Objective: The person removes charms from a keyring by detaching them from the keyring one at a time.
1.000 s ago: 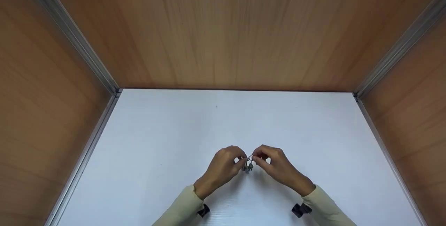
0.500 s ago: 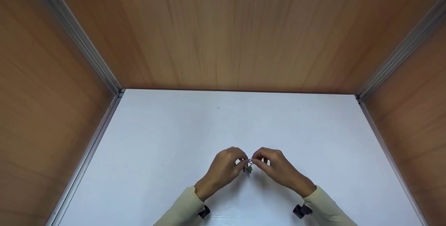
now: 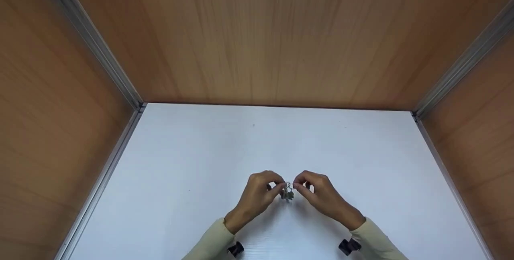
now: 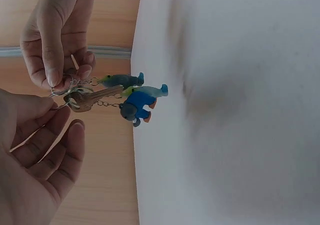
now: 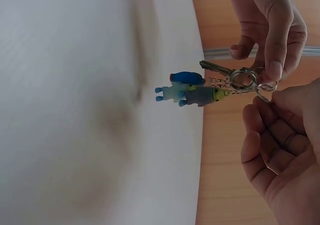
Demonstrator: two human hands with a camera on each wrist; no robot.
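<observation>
White bench boxed in by wood-grain walls, seen from the head: near the front edge, left hand [image 3: 257, 196] and right hand [image 3: 321, 196] pinch a key ring [image 3: 287, 191] between them. Left-wrist view shows its stiff metal split ring [image 4: 75, 94] with a key [image 4: 95, 97] and light, rubbery-looking figurine charms [image 4: 137, 97] dangling loosely. Right-wrist view suggests the ring [image 5: 246, 78] is the surest hold, since the chains would likely swing.

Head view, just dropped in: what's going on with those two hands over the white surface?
A person holds a small key ring between both hands above the white table. The left hand and the right hand each pinch the ring at their fingertips. A key and small fish-shaped charms on short chains hang from it, clear of the table. Whether anything is being put on or taken off the ring cannot be told.
</observation>
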